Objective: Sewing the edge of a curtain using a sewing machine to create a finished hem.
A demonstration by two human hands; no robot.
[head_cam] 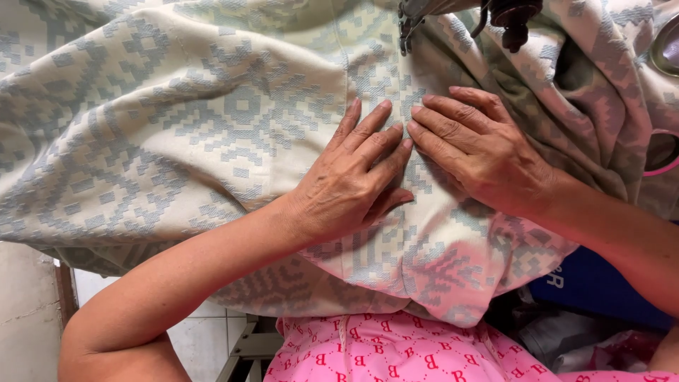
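Both hands lie flat, fingers spread and gripping nothing, left hand [350, 177] and right hand [481, 152] pressing the patterned cloth [212, 120] just below the sewing machine foot [407, 28]. Judged best: keep the cloth taut, pressure even, fingertips clear of the needle.

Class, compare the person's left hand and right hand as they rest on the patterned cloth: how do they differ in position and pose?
The left hand lies lower and nearer the wearer; the right hand sits higher, closer to the sewing-machine foot. The left hand's fingers point up and to the right, while the right hand's fingers point to the left. The left forearm comes in from bottom left, the right from bottom right. Both lie flat, palms down, on the cream and grey cloth, fingertips almost meeting.
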